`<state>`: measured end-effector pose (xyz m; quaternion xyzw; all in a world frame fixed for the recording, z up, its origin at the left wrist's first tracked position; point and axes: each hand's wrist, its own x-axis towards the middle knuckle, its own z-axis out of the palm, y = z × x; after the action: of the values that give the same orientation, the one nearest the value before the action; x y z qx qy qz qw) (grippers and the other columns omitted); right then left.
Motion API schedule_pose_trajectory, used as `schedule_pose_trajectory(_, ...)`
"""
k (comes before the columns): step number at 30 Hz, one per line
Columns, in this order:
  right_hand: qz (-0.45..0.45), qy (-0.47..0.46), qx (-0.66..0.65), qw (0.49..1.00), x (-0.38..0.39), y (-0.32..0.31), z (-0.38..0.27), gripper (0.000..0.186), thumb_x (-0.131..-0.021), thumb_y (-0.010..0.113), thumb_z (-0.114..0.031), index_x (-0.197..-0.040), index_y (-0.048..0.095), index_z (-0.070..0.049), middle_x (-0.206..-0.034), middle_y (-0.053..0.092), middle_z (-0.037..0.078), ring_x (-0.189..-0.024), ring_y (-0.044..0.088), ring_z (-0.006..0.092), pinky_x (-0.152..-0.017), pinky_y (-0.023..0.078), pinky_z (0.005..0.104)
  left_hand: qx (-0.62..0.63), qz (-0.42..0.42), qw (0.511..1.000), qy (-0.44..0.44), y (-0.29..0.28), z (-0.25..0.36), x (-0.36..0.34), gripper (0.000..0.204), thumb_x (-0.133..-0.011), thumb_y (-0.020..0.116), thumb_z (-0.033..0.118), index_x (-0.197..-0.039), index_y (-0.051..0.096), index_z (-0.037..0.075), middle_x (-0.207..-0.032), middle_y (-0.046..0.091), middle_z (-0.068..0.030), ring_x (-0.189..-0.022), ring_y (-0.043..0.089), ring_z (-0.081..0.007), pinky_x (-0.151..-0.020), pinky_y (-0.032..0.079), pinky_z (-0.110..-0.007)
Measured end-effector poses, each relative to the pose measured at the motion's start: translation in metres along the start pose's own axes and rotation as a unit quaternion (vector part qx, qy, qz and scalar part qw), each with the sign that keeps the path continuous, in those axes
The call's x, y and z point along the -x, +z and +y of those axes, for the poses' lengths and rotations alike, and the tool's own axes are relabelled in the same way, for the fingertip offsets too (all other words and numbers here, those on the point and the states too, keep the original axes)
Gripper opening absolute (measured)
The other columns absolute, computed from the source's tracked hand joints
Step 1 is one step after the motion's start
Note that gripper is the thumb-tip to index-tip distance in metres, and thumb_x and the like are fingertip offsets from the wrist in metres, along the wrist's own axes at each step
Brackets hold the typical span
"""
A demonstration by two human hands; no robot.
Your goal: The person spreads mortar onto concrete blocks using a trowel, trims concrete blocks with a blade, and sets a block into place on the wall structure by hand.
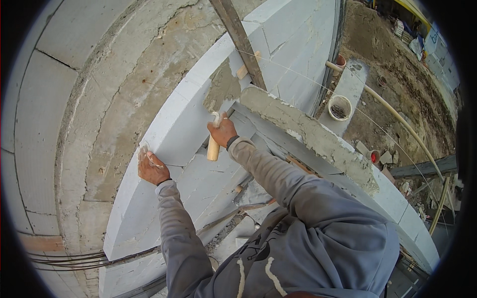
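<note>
Hands (153, 168) (222, 132) apart, right clenched

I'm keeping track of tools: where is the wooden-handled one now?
In the head view, just left of centre, the wooden-handled tool is in the right hand, just below the grey mortar patch on the white wall.

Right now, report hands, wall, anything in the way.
Right hand gripping wooden-handled tool. Left hand at edge of white wall. Mortar patch on wall; beam beyond it.

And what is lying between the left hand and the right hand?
In the head view, a bare stretch of white block wall lies between the left hand and the right hand.
</note>
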<state>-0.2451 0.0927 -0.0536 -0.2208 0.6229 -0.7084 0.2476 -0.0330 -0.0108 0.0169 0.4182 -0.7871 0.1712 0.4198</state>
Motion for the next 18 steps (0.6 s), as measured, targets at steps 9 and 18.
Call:
schedule_pose_trajectory(9, -0.085, 0.106, -0.057, 0.989, 0.068, -0.010, 0.060, 0.039, -0.075, 0.061, -0.025, -0.096, 0.047, 0.006, -0.079, 0.060, 0.019, -0.075, 0.061, 0.0268, -0.067, 0.048, 0.0351, 0.005, -0.002, 1.000, -0.022, -0.003, 0.000, -0.001, 0.036, -0.091, 0.042, 0.026, -0.107, 0.063, 0.002, -0.110, 0.062, -0.0151, -0.106, 0.056, -0.0311, -0.092, 0.039, -0.041)
schedule_pose_trajectory(18, -0.047, 0.126, -0.186, 0.973, 0.014, 0.040, 0.005, 0.036, -0.076, 0.061, -0.023, -0.094, 0.046, 0.005, -0.078, 0.058, 0.013, -0.072, 0.056, 0.0198, -0.065, 0.046, 0.0332, -0.019, -0.007, 1.000, -0.020, 0.002, -0.003, 0.004, 0.037, -0.092, 0.041, 0.028, -0.108, 0.064, 0.004, -0.111, 0.062, -0.0138, -0.107, 0.055, -0.0304, -0.093, 0.038, -0.041)
